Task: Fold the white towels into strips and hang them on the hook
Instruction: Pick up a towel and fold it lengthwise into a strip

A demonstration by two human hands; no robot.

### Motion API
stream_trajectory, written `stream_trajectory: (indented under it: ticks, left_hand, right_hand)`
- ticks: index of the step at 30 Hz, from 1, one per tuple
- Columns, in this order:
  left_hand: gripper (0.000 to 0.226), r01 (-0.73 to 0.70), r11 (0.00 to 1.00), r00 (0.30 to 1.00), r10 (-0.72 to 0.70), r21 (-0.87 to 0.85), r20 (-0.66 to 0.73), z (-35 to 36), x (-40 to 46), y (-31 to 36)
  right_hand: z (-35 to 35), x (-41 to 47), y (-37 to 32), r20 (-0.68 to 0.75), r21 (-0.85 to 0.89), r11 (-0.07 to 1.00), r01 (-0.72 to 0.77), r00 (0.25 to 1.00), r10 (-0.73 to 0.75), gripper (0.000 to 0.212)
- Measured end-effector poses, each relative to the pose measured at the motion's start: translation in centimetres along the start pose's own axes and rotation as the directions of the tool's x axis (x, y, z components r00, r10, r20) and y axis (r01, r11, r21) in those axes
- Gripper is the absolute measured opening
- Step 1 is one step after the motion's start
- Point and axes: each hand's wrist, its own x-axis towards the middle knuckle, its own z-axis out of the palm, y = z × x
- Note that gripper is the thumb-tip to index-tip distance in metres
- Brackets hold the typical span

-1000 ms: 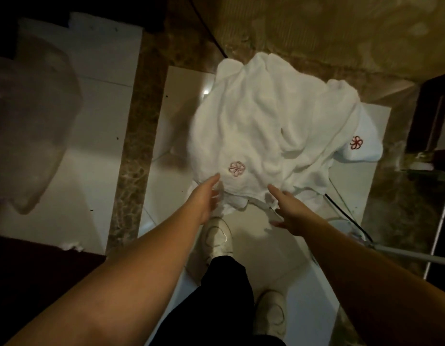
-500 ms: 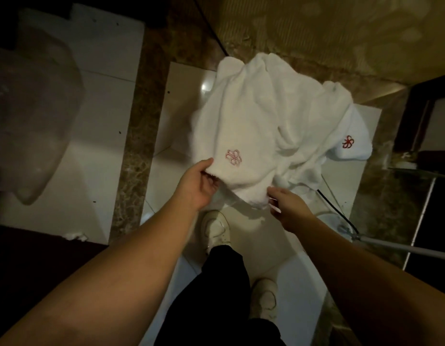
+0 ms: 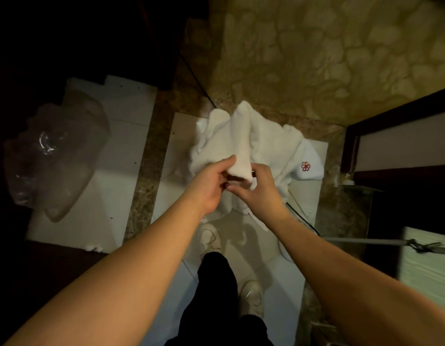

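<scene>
I am gathering the towel [image 3: 243, 136] off the floor: left hand [image 3: 207, 187] and right hand [image 3: 260, 191] are both pinching its lifted corner; next, finding the edges to fold.

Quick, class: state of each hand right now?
Left hand: pinching the lifted towel end.
Right hand: fingers curled on the same towel end.

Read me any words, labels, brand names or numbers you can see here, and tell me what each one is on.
No readable words, letters or numbers in this view.
Red embroidered flower emblem: a symbol only, no lettering, on the white towel lying on the floor.
The towel end gripped by the left hand and right hand shows no marking.
Clear plastic bag: no print visible.
</scene>
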Motion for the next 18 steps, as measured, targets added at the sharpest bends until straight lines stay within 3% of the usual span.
stream_trajectory:
  ticks: [4, 7, 9, 14, 18]
  left_hand:
    - [0.013, -0.088, 0.977, 0.995, 0.096, 0.193, -0.03, 2.5, -4.5, 2.4]
    - [0.013, -0.151, 0.971, 0.985, 0.163, 0.183, -0.051, 3.8, -8.1, 4.1]
    - [0.015, -0.188, 0.976, 0.973, 0.2, 0.106, -0.117, 4.5, -10.6, 5.0]
    - [0.011, -0.26, 0.922, 0.961, 0.219, -0.288, -0.167, 6.7, -18.1, 6.1]
    - [0.016, -0.33, 0.865, 0.944, 0.293, -0.378, -0.153, 8.4, -25.0, 6.3]
  right_hand:
    - [-3.3, -1.9, -4.3, -0.038, -0.021, 0.998, 0.054, 0.998, -0.054, 0.012]
    - [-6.3, -3.9, -7.4, -0.021, 0.025, 1.0, -0.01, 1.0, 0.011, 0.025]
    - [-8.0, -5.5, -9.4, 0.01, 0.039, 0.999, 0.019, 1.0, -0.019, 0.023]
    - [-11.4, -10.6, -15.1, 0.023, 0.072, 0.986, 0.148, 0.988, -0.15, 0.028]
    - [-13.8, -15.7, -18.7, 0.022, 0.104, 0.967, 0.231, 0.972, -0.234, 0.039]
